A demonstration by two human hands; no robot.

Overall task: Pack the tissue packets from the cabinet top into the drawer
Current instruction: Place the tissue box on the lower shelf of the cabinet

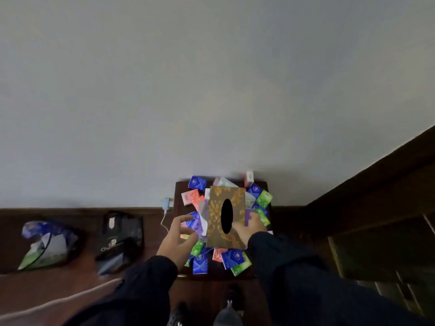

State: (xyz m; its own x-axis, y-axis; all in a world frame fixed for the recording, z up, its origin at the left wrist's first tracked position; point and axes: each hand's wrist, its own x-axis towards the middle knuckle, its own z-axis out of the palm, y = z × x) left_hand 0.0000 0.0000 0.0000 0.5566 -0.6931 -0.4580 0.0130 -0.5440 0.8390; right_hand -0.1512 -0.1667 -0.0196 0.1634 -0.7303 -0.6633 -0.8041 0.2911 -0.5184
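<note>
- We see the tissue packets (231, 257) heaped on the small dark cabinet top (180, 188), spilling around a brown-and-gold tissue box (215, 220) with one black oval slot.
- By colour we count roughly five blue, four green and three red-pink packets; others are hidden under the box, so the total is unclear.
- Our right hand (249, 228) grips the box at its 4 o'clock edge, fingers curled round it.
- Our left hand (179, 236), at the box's 9 o'clock, has fingers spread and holds nothing, just above the packets.
- At the cabinet's 9 o'clock, two bags lie on the floor: one black bag (120, 238), one blue-and-green bag (48, 244).
- One white charger (167, 203) hangs at the wall.
</note>
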